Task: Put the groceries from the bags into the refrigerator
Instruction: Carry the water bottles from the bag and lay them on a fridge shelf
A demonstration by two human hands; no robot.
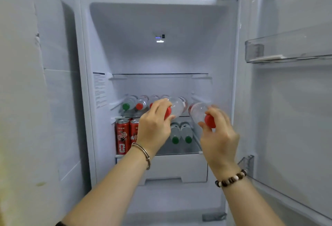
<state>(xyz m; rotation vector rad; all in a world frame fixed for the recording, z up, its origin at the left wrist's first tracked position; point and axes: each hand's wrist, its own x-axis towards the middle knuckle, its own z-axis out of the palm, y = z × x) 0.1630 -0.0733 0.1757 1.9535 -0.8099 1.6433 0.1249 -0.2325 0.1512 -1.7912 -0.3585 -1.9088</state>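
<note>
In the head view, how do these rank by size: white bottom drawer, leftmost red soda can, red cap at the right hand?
1. white drawer
2. red soda can
3. red cap, smallest despite being nearer the camera

A home kitchen: an open white refrigerator (pixel 161 28) fills the view, pale wall tiles (pixel 55 96) at nine o'clock, clear plastic water bottles (pixel 142 102) and red soda cans (pixel 123 135) on its shelves (pixel 159 74).
</note>
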